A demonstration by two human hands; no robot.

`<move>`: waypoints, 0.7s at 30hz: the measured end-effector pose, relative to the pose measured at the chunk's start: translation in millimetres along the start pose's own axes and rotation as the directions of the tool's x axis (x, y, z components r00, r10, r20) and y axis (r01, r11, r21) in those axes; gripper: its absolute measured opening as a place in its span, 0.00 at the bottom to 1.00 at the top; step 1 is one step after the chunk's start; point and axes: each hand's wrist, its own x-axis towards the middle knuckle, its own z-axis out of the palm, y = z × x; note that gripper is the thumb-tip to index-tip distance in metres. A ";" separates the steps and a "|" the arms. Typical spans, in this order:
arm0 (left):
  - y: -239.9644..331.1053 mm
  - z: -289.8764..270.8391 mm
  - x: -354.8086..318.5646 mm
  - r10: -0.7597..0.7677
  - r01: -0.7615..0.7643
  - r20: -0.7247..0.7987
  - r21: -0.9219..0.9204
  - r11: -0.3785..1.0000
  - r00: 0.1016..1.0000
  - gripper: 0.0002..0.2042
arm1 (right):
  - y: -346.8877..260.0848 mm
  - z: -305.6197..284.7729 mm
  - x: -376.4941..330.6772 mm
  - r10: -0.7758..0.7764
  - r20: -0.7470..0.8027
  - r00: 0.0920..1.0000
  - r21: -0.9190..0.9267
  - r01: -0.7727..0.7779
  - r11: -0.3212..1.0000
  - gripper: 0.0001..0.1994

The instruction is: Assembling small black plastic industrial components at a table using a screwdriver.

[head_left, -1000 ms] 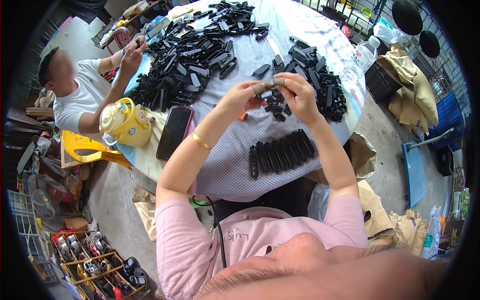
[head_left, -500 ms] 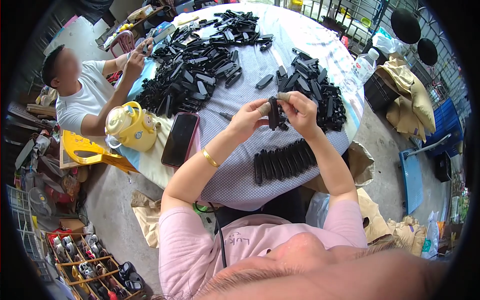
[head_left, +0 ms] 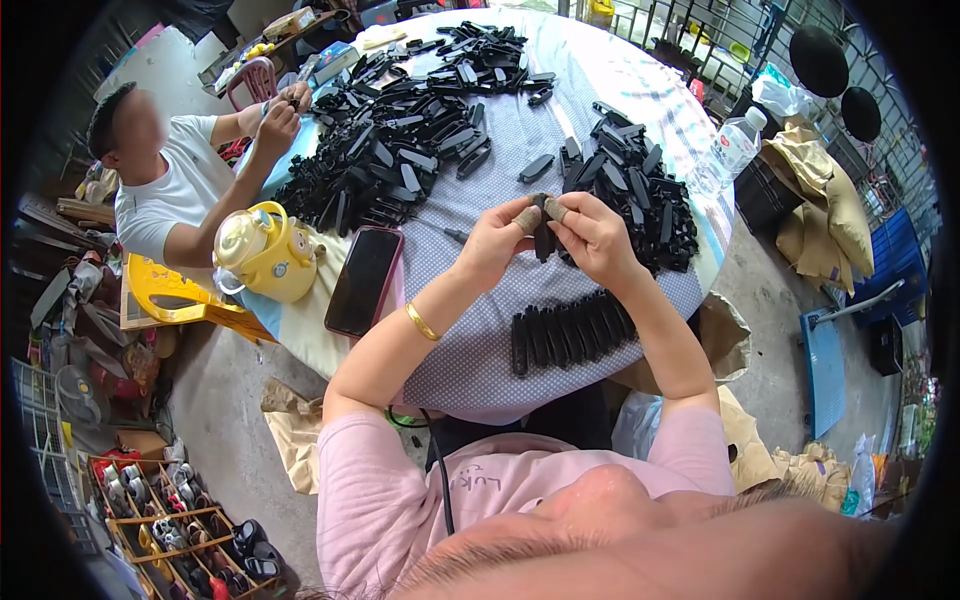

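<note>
— What lies closest to the person wearing the camera?

— Nearest the table's edge, a neat row of black plastic pieces [head_left: 572, 332] is laid side by side on the dotted tablecloth [head_left: 470, 340], just below the forearms. To its left, a dark phone [head_left: 364, 280] lies flat, and beside that stands a yellow kettle [head_left: 262, 254].

— And the hands?

— Both are raised above the cloth, meeting over the middle of the table. The left hand [head_left: 497, 241] and the right hand [head_left: 592, 238] pinch one black plastic piece [head_left: 543, 230] between them; it stands roughly upright, fingers curled closed around it from either side. The fingertips wear brownish covers. A gold bangle [head_left: 421, 322] sits on the left wrist.

— What is behind them?

— Just right of the hands, a loose heap of black parts [head_left: 645, 190]; further back and left, a much larger pile [head_left: 400, 140] spread across the cloth. A clear water bottle [head_left: 730, 150] stands at the right rim.

— Anyone else?

— A co-worker in a white shirt [head_left: 165, 205] sits at the far left, both hands up at the table's edge, holding something small — what exactly, I cannot tell.
</note>
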 end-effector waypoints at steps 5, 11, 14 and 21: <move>2.1 -3.6 -3.6 -0.008 0.008 -0.004 0.011 1.000 1.000 0.14 | -7.2 -0.8 1.8 -0.018 0.036 0.999 -0.003 0.018 1.000 0.07; 15.0 -1.8 0.8 -0.114 0.113 0.031 0.018 0.993 0.993 0.15 | 7.1 -7.9 2.3 0.080 0.019 0.997 0.152 -0.082 0.985 0.07; 25.2 -4.0 -1.3 -0.224 0.224 -0.012 -0.050 0.973 0.974 0.15 | 8.7 -18.0 3.1 0.231 0.020 0.973 0.231 -0.229 0.946 0.10; 34.9 1.8 -21.8 -0.199 0.231 -0.124 0.364 0.902 0.972 0.18 | 13.5 -15.9 -7.9 0.293 0.424 0.857 -0.261 -0.195 0.946 0.11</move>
